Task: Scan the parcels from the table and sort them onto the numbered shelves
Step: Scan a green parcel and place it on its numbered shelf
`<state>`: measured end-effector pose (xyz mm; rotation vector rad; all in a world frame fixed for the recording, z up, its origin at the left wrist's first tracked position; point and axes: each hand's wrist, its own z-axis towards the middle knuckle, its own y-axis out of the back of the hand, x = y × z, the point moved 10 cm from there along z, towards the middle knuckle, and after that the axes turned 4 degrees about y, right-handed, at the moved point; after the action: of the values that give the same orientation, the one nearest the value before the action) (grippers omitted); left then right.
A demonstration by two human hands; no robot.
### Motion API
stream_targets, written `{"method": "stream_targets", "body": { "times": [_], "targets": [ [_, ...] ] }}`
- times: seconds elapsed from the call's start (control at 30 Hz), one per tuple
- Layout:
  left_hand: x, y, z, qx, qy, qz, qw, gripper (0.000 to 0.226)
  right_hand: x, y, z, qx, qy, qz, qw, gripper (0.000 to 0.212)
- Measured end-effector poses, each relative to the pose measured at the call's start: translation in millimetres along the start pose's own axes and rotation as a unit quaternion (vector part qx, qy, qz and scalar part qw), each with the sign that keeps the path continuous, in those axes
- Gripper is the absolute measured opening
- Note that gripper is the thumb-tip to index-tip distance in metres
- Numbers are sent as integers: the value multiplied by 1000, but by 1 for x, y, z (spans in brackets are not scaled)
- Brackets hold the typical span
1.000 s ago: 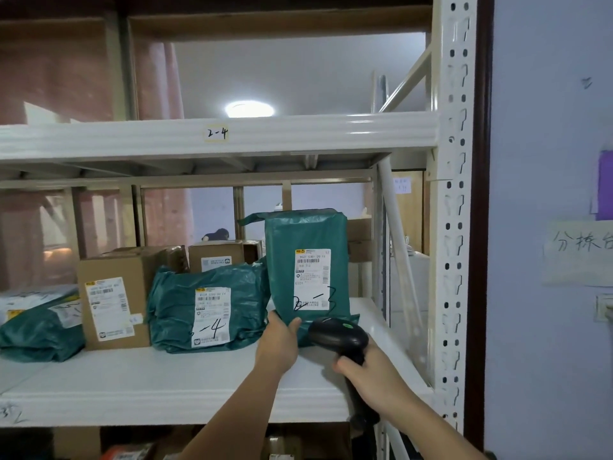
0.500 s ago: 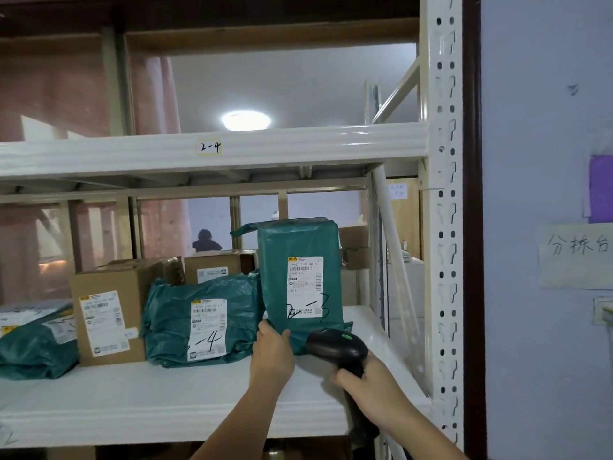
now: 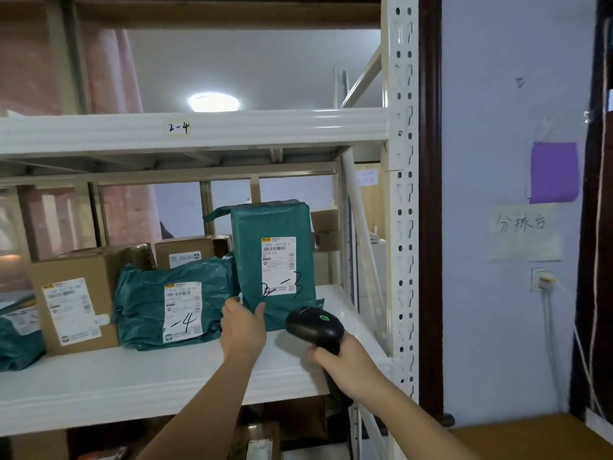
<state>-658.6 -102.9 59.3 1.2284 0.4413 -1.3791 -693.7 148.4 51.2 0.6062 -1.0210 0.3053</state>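
While the left hand pinches the upright parcel, a slumped green parcel crowds its left.

Upright green parcel further onto shelf.

My left hand covers the bottom left corner of the upright green parcel, whose label print is too small to read. My right hand hides the scanner handle. The far-left green parcel is cut off by the picture's edge.
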Motion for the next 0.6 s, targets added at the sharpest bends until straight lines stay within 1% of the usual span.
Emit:
{"method": "stream_targets", "body": {
  "times": [0.13,0.27,0.33,0.43,0.5,0.6],
  "targets": [
    [1,3,1,-6,-2,1,1000,60,1,8,-14,0,3,-9,1000,31],
    [-4,7,0,-14,-10,0,1000,58,3,22,-33,-10,2,-8,1000,35],
    [-8,12,-3,-23,-12,2,1000,56,3,32,-44,-13,0,-9,1000,27],
    [-13,23,-10,-57,-14,11,998,53,0,45,-63,-19,-12,-12,1000,11],
    [-19,31,-16,-83,-22,17,996,50,-3,55,-76,-27,-21,-15,999,7],
    [-32,37,-24,-90,-54,10,994,41,-10,66,-97,-32,-42,-17,998,2]
  ]
}}
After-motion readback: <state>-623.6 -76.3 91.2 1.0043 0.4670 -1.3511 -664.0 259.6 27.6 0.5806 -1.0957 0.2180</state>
